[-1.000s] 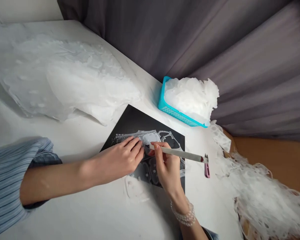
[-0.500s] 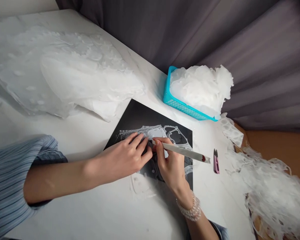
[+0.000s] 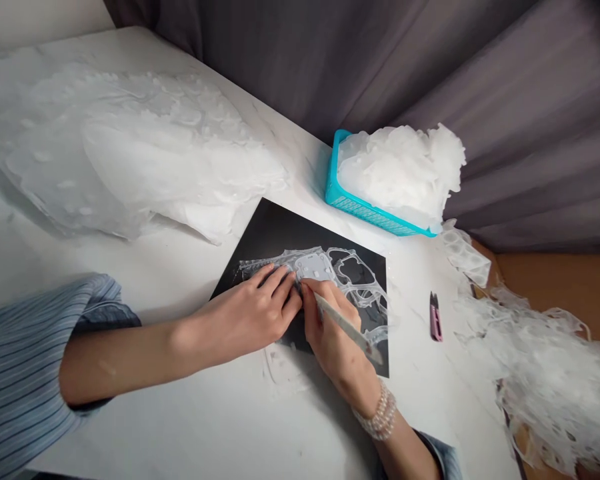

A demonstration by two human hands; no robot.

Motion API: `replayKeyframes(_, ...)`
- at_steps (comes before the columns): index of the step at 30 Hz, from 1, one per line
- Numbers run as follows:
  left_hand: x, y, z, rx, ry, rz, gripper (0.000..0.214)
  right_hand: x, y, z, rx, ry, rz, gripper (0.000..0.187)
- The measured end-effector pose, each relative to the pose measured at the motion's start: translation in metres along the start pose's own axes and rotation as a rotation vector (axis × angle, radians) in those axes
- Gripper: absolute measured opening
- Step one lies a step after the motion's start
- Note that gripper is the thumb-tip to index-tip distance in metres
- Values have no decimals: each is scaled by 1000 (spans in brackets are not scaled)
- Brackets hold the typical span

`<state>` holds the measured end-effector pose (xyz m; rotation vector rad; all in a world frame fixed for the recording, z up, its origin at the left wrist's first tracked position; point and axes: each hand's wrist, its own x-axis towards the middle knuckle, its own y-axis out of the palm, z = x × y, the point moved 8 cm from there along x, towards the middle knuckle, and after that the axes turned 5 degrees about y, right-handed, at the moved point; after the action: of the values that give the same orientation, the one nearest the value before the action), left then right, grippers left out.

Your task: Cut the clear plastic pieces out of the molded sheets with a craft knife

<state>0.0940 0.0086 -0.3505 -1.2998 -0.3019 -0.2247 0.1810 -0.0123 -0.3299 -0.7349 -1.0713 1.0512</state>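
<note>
Translucent film lattice [image 3: 353, 280] logged on a black board [image 3: 275, 233] on the desk [image 3: 130, 263], long axis running crosswise. Its left strip is pressed flat by the left hand [image 3: 250, 313], fingers spread. Right hand [image 3: 333, 333], held just beside, is closed on a slim white tool [image 3: 343, 323]; tip hidden.

White marble-patterned table [image 3: 190, 427] carried: translucent plastic sheets [image 3: 120, 147] heaped at left, black board [image 3: 285, 230] near centre, turquoise basket [image 3: 353, 213] on far edge, pink thread snips [image 3: 435, 319] at right.
</note>
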Motion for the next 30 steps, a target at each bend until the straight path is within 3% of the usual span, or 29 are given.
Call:
replayKeyframes(10, -8, 5, -3, -17, -12, 60, 42, -11, 3, 20, -160, -146, 15, 32)
replayKeyframes(18, -12, -1, -12, -8, -103, 99, 46, -18, 9, 14, -76, -116, 79, 40)
replayKeyframes(25, -9, 4, 1, -110, -109, 157, 42, -11, 15, 16, -126, -98, 127, 40)
replayKeyframes(30, -11, 6, 5, -179, -134, 156, 46, -6, 18, 24, -281, -172, 137, 41)
